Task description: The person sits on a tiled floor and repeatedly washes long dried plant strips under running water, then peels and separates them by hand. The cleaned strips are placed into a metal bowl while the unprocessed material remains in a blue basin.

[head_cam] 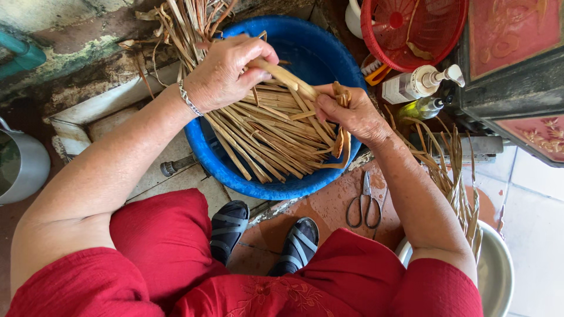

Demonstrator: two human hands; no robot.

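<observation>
My left hand (226, 73) and right hand (352, 114) each grip one dried leaf strip (288, 76), held taut between them. Beneath both grips, the blue basin (235, 173) holds the loose strips (264, 138).

A white pump bottle (416, 84) with a pale label lies tilted just below the red basket (411, 29), at the upper right. Beside it, slightly lower, leans a small clear bottle (422, 108) of yellowish liquid with a dark cap.
</observation>
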